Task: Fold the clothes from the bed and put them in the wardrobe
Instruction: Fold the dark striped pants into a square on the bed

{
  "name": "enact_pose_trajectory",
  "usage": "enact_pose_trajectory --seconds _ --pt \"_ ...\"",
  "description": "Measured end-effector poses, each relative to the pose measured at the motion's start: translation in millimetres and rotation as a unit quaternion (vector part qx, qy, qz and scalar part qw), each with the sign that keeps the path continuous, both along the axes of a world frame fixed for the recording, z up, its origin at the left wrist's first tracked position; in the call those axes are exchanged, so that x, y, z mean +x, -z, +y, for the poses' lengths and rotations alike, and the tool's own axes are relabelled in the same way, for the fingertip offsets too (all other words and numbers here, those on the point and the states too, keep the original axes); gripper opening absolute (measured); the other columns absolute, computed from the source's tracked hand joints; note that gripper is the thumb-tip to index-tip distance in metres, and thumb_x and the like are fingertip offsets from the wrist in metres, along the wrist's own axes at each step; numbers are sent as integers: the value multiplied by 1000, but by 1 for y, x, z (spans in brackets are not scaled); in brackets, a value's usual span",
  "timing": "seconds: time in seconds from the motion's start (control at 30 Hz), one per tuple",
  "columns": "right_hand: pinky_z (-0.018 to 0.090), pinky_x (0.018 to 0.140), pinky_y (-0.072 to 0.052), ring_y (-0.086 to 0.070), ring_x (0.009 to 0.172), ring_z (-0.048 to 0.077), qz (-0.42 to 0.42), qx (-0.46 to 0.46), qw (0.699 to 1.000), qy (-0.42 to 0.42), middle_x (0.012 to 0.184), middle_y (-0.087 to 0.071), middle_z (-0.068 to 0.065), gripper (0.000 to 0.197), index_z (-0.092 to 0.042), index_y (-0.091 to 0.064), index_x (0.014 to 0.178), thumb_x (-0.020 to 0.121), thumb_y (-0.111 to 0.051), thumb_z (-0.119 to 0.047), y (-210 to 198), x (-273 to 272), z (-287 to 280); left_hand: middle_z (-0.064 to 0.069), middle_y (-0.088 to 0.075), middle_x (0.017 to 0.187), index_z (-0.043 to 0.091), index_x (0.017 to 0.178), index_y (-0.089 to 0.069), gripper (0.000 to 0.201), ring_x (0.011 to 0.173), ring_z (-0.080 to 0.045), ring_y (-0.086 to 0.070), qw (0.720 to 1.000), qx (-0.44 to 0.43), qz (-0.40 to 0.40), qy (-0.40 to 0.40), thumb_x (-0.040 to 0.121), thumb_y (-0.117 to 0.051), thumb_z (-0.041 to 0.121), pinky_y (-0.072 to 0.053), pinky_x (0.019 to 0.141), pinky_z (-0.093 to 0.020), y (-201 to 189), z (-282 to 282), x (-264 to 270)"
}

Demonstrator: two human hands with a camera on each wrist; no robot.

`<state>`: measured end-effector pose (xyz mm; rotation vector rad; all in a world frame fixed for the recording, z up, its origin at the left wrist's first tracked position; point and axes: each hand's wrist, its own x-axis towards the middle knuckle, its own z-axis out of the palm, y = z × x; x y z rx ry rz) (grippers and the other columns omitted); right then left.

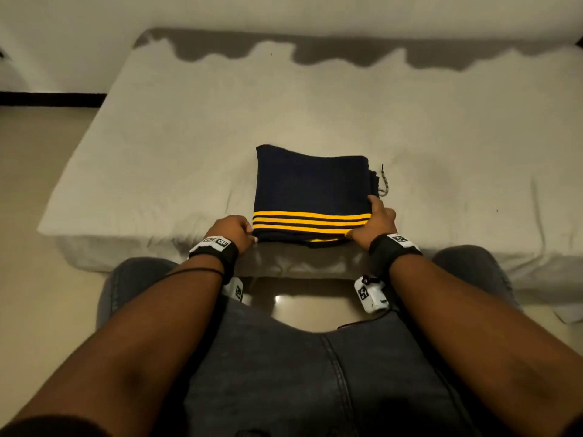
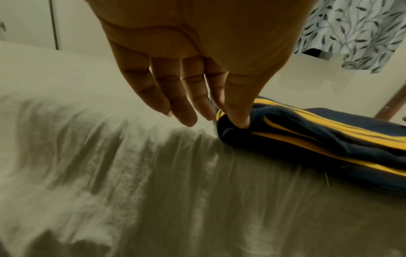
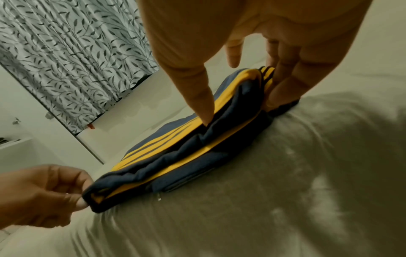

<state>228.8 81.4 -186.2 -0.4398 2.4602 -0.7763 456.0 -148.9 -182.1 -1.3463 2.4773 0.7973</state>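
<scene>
The left hand (image 1: 232, 230) pinches the near-left corner of the garment (image 1: 310, 184) between thumb and forefinger, its other fingers (image 2: 186, 104) loose; probably to square that corner. The garment, navy with 3 yellow stripes, lies folded into a compact stack at the near edge of the bed (image 1: 157, 137), within easy reach for lifting. The right hand (image 1: 375, 220) clamps the near-right corner, thumb on top, fingers tucked under the layers, likely to keep them together.

A leaf-patterned curtain (image 3: 72, 57) hangs by pale walls (image 1: 63, 42) above a glossy tiled floor (image 1: 38, 279).
</scene>
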Motion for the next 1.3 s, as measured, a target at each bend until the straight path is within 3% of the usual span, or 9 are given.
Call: enact_pose_trajectory --seconds 0.13,0.23,0.3,0.47,0.7,0.97,1.1,1.17,1.3 --pt "27 86 -46 -62 102 31 56 26 998 -19 142 -32 9 55 -24 -52 126 79 -75 -7 1 2 4 0 -67 96 29 95 -62 18 87 -24 -61 998 -57 9 40 85 -76 36 -49 77 -33 3 7 -8" --pt "29 90 -49 -62 97 29 98 64 991 -58 136 -36 6 21 -21 -61 96 82 -74 -12 0 0 6 -7 -68 105 31 108 -67 16 91 -31 -63 991 -110 -6 71 92 -65 30 -45 74 -33 -2 10 -13" --pt "31 95 -49 -60 98 27 119 75 988 -71 131 -40 6 13 -22 -64 87 85 -75 -17 -2 -1 6 -9 -69 107 30 109 -69 19 96 -35 -64 990 -113 -8 79 91 -64 25 -44 74 -33 -7 11 -14" --pt "27 79 -49 -62 87 25 139 66 988 -30 101 -64 4 16 -22 -65 73 83 -76 -18 -13 -17 12 -5 -70 100 31 96 -71 15 96 -34 -65 991 -126 8 54 84 -72 22 -44 74 -32 -24 1 -10" --pt "33 84 -55 -66 93 26 87 161 975 -127 94 -72 3 8 -17 -76 87 82 -79 -23 -10 -12 19 -3 -69 96 27 79 -66 12 84 -26 -61 991 -46 -63 112 82 -72 17 -51 77 -32 -17 14 0" --pt "28 73 -50 -65 86 21 71 80 990 -95 87 -68 -3 1 -22 -70 83 82 -72 -22 -16 -8 12 -3 -69 96 27 99 -70 21 86 -25 -61 994 -73 -34 70 96 -59 45 -47 74 -33 -15 15 1" --pt "31 75 -53 -65 85 19 87 39 990 -106 87 -67 -3 11 -23 -69 90 86 -73 -33 -23 -4 -3 -9 -54 136 27 115 -67 26 117 -33 -55 988 -121 49 84 96 -59 42 -50 87 -43 -5 21 -16" --pt "32 78 -52 -64 92 20 110 51 981 -153 98 -67 -2 20 -23 -69 103 89 -70 -37 -25 2 -12 -6 -30 158 31 121 -60 26 138 -34 -36 980 -165 70 91 96 -59 39 -47 97 -51 0 28 -27" --pt "47 108 -43 -43 136 29 217 123 912 -327 149 -43 6 64 -26 -48 144 87 -71 -43 -8 31 -38 -7 -22 164 28 141 -47 42 150 -36 -19 960 -207 69 178 99 -48 36 -42 105 -57 12 48 -52"
